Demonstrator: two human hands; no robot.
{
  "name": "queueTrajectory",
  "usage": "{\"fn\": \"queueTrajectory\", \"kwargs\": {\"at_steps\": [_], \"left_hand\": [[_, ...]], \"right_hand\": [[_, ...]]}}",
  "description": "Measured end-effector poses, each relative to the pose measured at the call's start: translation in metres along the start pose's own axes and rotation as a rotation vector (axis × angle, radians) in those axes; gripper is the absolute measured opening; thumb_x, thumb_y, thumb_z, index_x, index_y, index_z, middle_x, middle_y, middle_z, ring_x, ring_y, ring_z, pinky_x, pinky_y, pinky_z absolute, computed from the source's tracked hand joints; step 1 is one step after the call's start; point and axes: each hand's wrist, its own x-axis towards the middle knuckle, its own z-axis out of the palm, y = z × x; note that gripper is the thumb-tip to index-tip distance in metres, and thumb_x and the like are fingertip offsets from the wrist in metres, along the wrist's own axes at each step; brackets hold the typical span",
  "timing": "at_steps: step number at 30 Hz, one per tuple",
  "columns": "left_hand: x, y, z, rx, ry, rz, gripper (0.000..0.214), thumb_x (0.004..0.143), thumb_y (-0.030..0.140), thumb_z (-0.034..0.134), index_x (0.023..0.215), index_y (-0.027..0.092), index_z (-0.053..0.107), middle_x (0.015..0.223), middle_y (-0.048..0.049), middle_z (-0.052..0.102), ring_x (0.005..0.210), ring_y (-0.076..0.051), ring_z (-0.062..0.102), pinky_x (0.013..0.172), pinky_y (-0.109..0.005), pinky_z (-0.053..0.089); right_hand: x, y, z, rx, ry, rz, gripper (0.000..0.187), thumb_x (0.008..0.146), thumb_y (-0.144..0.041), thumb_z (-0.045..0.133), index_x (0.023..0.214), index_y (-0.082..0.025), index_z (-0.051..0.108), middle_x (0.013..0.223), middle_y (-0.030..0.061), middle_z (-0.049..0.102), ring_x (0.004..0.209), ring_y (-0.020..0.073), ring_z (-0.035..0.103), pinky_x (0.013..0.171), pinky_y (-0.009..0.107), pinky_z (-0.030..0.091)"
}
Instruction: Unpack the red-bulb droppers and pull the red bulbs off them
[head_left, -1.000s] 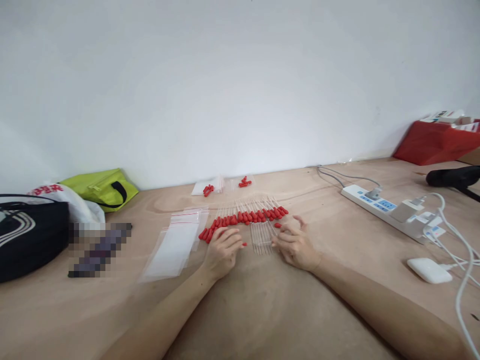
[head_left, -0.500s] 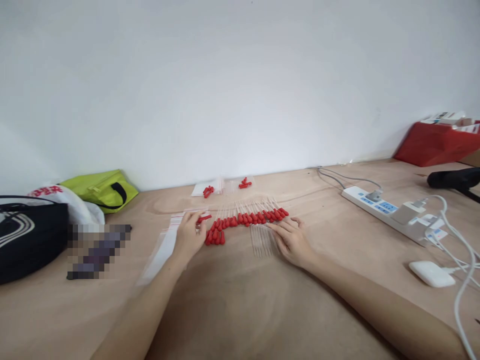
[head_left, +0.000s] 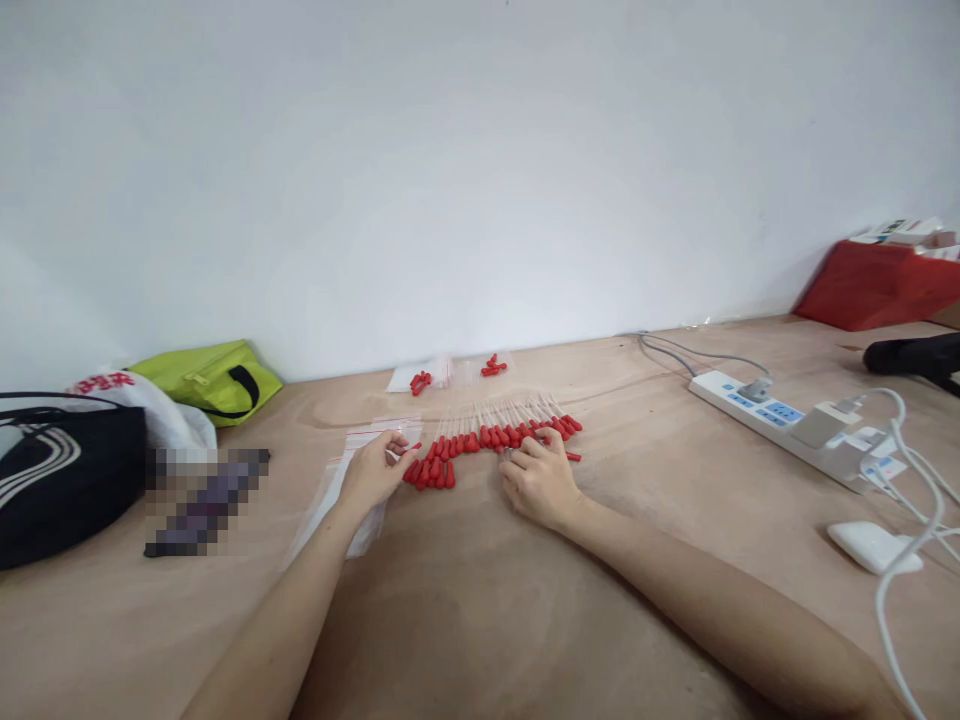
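Note:
My left hand (head_left: 379,468) pinches a small red rubber bulb (head_left: 416,447) between thumb and fingertips, left of a row of droppers. These droppers (head_left: 491,437) have red bulbs toward me and thin clear tubes (head_left: 517,410) pointing away toward the wall. A loose cluster of red bulbs (head_left: 433,474) lies between my hands, nearer the left. My right hand (head_left: 541,480) is closed over clear glass tubes just in front of the row; its curled fingers hide most of them. One red bulb (head_left: 574,457) pokes out on its right side.
Clear zip bags (head_left: 367,530) lie beside my left forearm. Two small bags with red bulbs (head_left: 421,382) rest near the wall. A power strip (head_left: 780,415) with cables and a white charger (head_left: 874,548) occupy the right. A black bag (head_left: 75,480) and a green pouch (head_left: 206,375) stand left.
My right hand has curled its fingers and shifted slightly left over the glass tubes, which were spread out in view before. My left hand stays near its spot with the red bulb.

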Motion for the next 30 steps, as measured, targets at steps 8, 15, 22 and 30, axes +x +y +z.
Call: {"fn": "queueTrajectory", "kwargs": {"at_steps": [8, 15, 22, 30], "left_hand": [[-0.003, 0.008, -0.003, 0.089, -0.143, 0.038, 0.023, 0.069, 0.043, 0.049, 0.07, 0.021, 0.055, 0.066, 0.0014, 0.063, 0.061, -0.016, 0.057, 0.057, -0.025, 0.039], [-0.001, 0.007, -0.002, 0.097, -0.045, 0.065, 0.022, 0.073, 0.039, 0.047, 0.07, 0.02, 0.058, 0.072, 0.0, 0.064, 0.067, -0.016, 0.056, 0.06, -0.026, 0.039], [-0.009, 0.042, 0.021, 0.2, 0.073, 0.357, 0.016, 0.075, 0.032, 0.052, 0.071, 0.02, 0.062, 0.077, -0.0028, 0.061, 0.081, -0.02, 0.054, 0.072, -0.031, 0.039], [0.001, 0.066, 0.046, 0.398, 0.208, 0.498, 0.014, 0.072, 0.033, 0.059, 0.073, 0.02, 0.062, 0.087, -0.0062, 0.062, 0.086, -0.024, 0.053, 0.073, -0.039, 0.037]], "right_hand": [[-0.004, -0.009, -0.004, 0.053, -0.156, 0.028, 0.024, 0.078, -0.036, 0.05, 0.065, -0.02, 0.062, 0.064, 0.0031, 0.059, 0.074, 0.0169, 0.042, 0.079, 0.042, 0.02], [-0.003, -0.008, -0.009, 0.099, -0.255, 0.057, 0.041, 0.068, -0.058, 0.054, 0.073, -0.019, 0.064, 0.074, 0.004, 0.058, 0.078, 0.018, 0.043, 0.079, 0.043, 0.02], [-0.004, -0.004, -0.018, 0.179, -0.257, 0.119, 0.04, 0.07, -0.06, 0.052, 0.077, -0.022, 0.065, 0.075, 0.0025, 0.057, 0.076, 0.0157, 0.045, 0.075, 0.037, 0.021], [-0.033, 0.031, -0.026, 0.16, -0.032, 0.247, 0.029, 0.084, -0.03, 0.045, 0.065, -0.02, 0.064, 0.068, 0.0016, 0.057, 0.07, 0.0122, 0.047, 0.074, 0.033, 0.021]]}}
